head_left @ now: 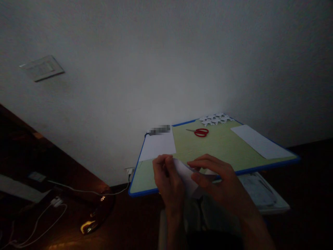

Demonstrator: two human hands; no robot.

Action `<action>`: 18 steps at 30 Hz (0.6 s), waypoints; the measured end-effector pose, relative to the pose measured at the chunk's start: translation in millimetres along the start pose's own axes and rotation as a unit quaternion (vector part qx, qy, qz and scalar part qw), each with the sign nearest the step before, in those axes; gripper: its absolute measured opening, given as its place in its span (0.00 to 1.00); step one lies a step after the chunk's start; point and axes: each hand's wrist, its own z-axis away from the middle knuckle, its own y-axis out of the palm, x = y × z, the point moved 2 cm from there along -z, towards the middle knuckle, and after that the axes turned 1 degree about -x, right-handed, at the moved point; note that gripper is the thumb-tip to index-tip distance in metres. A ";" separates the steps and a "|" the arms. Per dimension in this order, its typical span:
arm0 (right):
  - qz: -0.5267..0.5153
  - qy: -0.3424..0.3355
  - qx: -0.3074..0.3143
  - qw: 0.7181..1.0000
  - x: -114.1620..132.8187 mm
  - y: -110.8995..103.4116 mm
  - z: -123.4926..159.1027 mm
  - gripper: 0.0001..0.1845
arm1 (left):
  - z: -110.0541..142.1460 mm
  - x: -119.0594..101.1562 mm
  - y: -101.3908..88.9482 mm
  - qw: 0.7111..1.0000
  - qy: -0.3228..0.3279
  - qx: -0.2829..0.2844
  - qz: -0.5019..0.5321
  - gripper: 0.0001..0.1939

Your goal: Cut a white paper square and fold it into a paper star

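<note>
A folded piece of white paper [183, 173] is held up in front of me, just over the near edge of the table. My left hand [169, 178] pinches its left side, with thumb and bent fingers closed together. At its right side is my right hand [217, 177], its thumb below and its fingers above, with the paper between them. Part of the paper is hidden behind the right fingers. On the table beyond my hands lie red-handled scissors [199, 132], blades pointing left.
The green table [218, 146] has a blue rim and stands against the wall. White sheets lie at its left [158, 146] and right [260, 142]. Several folded white paper pieces [215, 119] sit at the back. A shelf or drawer [262, 194] shows underneath. Cables [96, 193] run at the left.
</note>
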 end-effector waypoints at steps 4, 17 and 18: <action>0.014 0.011 0.019 1.000 6.2 6.8 -0.3 0.06 | 3.2 -0.7 3.0 1.000 0.006 0.011 0.008 0.15; -0.001 -0.018 -0.057 0.998 10.3 3.0 -0.3 0.12 | 0.5 0.9 -1.5 0.981 -0.077 0.113 0.137 0.13; -0.001 -0.020 -0.058 0.998 10.0 2.9 -0.1 0.14 | 0.2 2.7 -1.4 0.976 -0.087 0.134 0.150 0.13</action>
